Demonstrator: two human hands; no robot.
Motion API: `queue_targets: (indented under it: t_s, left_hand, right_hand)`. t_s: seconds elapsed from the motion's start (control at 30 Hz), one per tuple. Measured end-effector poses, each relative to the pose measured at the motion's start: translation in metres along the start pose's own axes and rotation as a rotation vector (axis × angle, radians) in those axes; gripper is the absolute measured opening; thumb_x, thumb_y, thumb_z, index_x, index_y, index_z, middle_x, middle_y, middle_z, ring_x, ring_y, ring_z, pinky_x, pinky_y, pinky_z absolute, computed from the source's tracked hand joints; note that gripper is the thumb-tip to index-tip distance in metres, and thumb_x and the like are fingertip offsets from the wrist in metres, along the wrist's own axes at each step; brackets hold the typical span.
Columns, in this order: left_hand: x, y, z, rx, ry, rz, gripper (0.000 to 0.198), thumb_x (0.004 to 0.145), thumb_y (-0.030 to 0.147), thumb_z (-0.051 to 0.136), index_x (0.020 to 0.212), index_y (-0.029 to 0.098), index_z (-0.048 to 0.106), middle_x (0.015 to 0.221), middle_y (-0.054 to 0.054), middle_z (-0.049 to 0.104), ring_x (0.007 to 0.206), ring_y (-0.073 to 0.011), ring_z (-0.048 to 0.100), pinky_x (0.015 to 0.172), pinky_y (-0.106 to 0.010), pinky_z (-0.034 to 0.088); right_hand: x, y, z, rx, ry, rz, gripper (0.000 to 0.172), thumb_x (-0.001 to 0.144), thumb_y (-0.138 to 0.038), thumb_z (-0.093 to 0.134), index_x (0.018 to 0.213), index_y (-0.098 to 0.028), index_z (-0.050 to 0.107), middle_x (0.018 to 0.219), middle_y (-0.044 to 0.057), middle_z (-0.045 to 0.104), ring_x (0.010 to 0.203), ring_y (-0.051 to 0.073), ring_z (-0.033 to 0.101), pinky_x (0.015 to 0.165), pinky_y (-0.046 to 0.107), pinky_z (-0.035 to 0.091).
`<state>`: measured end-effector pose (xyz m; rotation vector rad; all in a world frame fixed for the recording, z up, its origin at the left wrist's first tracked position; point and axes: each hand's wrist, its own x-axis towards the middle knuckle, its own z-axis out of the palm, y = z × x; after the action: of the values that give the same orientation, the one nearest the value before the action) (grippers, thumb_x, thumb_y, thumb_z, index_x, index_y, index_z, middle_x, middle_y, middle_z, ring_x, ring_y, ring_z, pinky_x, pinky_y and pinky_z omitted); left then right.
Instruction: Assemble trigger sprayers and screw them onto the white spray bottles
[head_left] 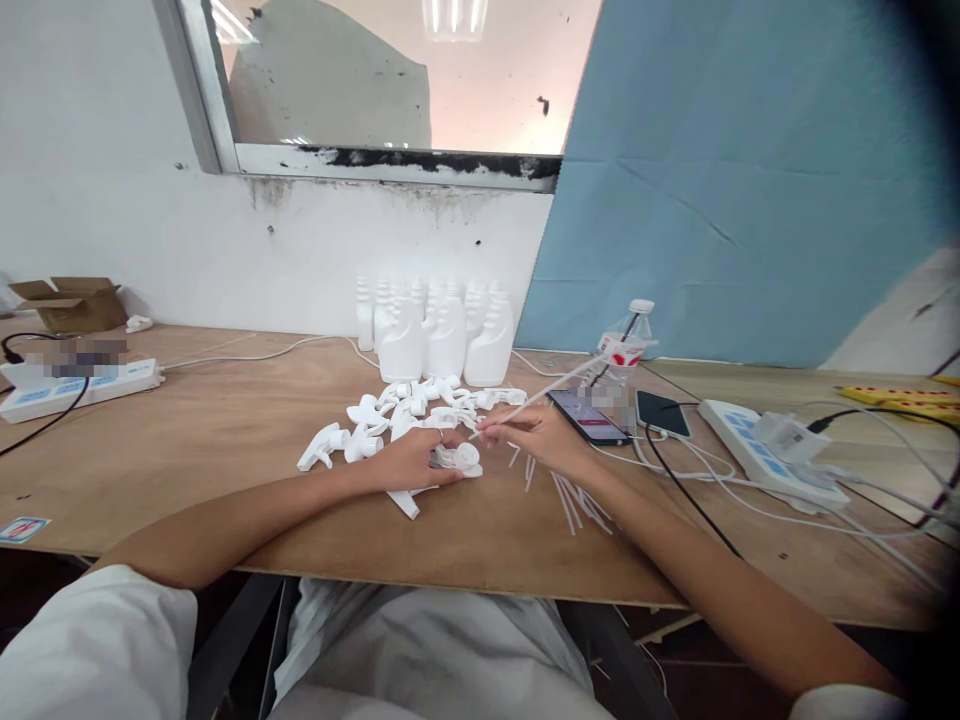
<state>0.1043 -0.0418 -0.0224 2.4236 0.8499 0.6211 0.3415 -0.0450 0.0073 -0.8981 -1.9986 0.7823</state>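
Observation:
My left hand rests on the wooden table, fingers closed round a white spray trigger head. My right hand pinches a thin white dip tube that slants up to the right, its near end close to the trigger head. A heap of white trigger heads lies just beyond my left hand. Several loose white tubes lie on the table below my right wrist. A cluster of white plastic bottles stands behind the heap near the wall.
Two phones and a clear water bottle lie right of my hands. White power strips sit at the right with tangled cables and at the far left. A cardboard box stands at the back left.

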Motion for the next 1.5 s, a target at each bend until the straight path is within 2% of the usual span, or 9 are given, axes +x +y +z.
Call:
queue_targets:
  t_s: [0.17,0.33,0.5,0.67,0.8,0.93,1.17,1.5]
  left_hand:
    - [0.0,0.001,0.0,0.018,-0.011,0.02,0.04,0.081,0.038,0.062,0.117,0.021,0.06,0.106,-0.004,0.067,0.087,-0.019,0.061,0.077,-0.028,0.045]
    - [0.001,0.002,0.001,0.023,-0.019,0.019,0.04,0.081,0.037,0.062,0.117,0.021,0.06,0.106,-0.003,0.068,0.089,-0.0194,0.061,0.078,-0.028,0.045]
    - [0.0,0.004,0.001,0.006,-0.008,0.026,0.038,0.082,0.036,0.063,0.117,0.02,0.06,0.104,-0.003,0.068,0.087,-0.0189,0.062,0.081,-0.028,0.045]
    - [0.0,0.004,0.001,-0.015,-0.009,0.013,0.039,0.082,0.037,0.063,0.118,0.021,0.06,0.11,-0.004,0.067,0.097,-0.0207,0.061,0.086,-0.029,0.045]
    - [0.001,0.002,0.002,-0.014,-0.006,0.028,0.039,0.082,0.036,0.063,0.118,0.021,0.059,0.11,-0.004,0.067,0.098,-0.021,0.061,0.086,-0.03,0.045]
    - [0.001,0.001,0.002,-0.013,-0.004,0.04,0.037,0.082,0.036,0.064,0.115,0.019,0.059,0.106,-0.005,0.067,0.093,-0.0204,0.062,0.084,-0.029,0.045]
    - [0.003,-0.003,0.002,-0.07,-0.014,0.048,0.037,0.082,0.037,0.066,0.112,0.017,0.061,0.096,-0.004,0.068,0.085,-0.019,0.061,0.078,-0.028,0.045]
    - [0.003,-0.007,0.005,-0.078,0.007,0.091,0.036,0.083,0.035,0.066,0.113,0.017,0.061,0.104,-0.005,0.068,0.091,-0.0192,0.061,0.08,-0.028,0.043]
  right_hand:
    - [-0.004,0.004,0.009,0.117,-0.063,0.008,0.026,0.078,-0.044,0.069,0.08,-0.019,0.075,0.072,0.004,0.072,0.069,0.018,0.068,0.07,0.032,0.055]
    - [-0.004,0.008,0.011,0.158,-0.05,0.013,0.028,0.08,-0.045,0.067,0.079,-0.017,0.071,0.072,0.004,0.071,0.069,0.016,0.067,0.069,0.031,0.055]
    - [-0.005,0.003,0.01,0.06,-0.08,-0.016,0.028,0.083,-0.044,0.065,0.077,-0.017,0.07,0.073,0.004,0.071,0.07,0.017,0.066,0.069,0.031,0.053]
    - [-0.005,0.0,0.009,-0.075,-0.103,-0.068,0.032,0.085,-0.048,0.061,0.073,-0.019,0.067,0.072,0.004,0.068,0.07,0.017,0.064,0.068,0.03,0.051]
    - [-0.005,0.005,0.014,-0.077,-0.069,-0.083,0.035,0.084,-0.052,0.06,0.07,-0.02,0.061,0.067,0.002,0.062,0.061,0.014,0.058,0.06,0.028,0.047]
    - [-0.006,0.014,0.023,0.001,-0.07,0.01,0.036,0.087,-0.054,0.055,0.074,-0.021,0.053,0.053,-0.004,0.052,0.048,0.012,0.051,0.051,0.026,0.04]
    - [-0.007,0.025,0.029,0.039,-0.073,0.036,0.036,0.088,-0.054,0.052,0.072,-0.021,0.049,0.057,-0.002,0.055,0.053,0.015,0.058,0.053,0.028,0.043]
    - [-0.002,0.019,0.031,0.031,-0.084,0.025,0.034,0.088,-0.051,0.052,0.074,-0.021,0.049,0.056,-0.003,0.054,0.054,0.014,0.057,0.054,0.026,0.04]
